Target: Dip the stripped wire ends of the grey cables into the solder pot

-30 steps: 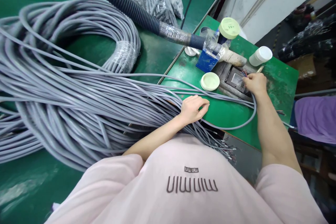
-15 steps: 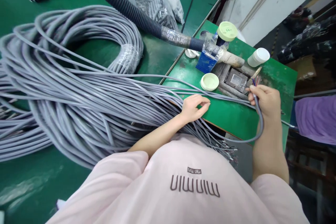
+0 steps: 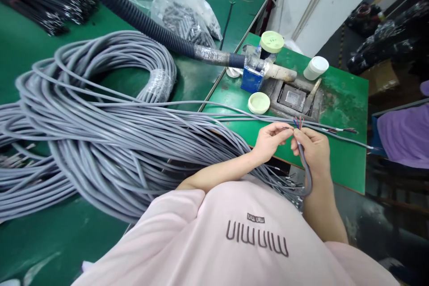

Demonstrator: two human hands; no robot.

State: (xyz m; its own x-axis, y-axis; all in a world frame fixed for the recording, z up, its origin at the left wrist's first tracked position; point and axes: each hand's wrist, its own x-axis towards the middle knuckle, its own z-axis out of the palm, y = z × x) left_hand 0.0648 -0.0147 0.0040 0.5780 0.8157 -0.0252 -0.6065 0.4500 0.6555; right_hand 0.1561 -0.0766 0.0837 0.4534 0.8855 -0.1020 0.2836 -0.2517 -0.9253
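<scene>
Looks forward and steeply down from the person's head, close over a pink shirt. Frames the left hand and right hand nearby, right of centre, taking in a green worktop and, farther off, a white panel.

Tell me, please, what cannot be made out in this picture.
Head view:
Left hand: what its fingertips hold, if anything, is too small.
Grey cable: partly covered by the right hand.
Black hose: upper end cut off by top edge.
Pale green lid: marks too small to read.
</scene>
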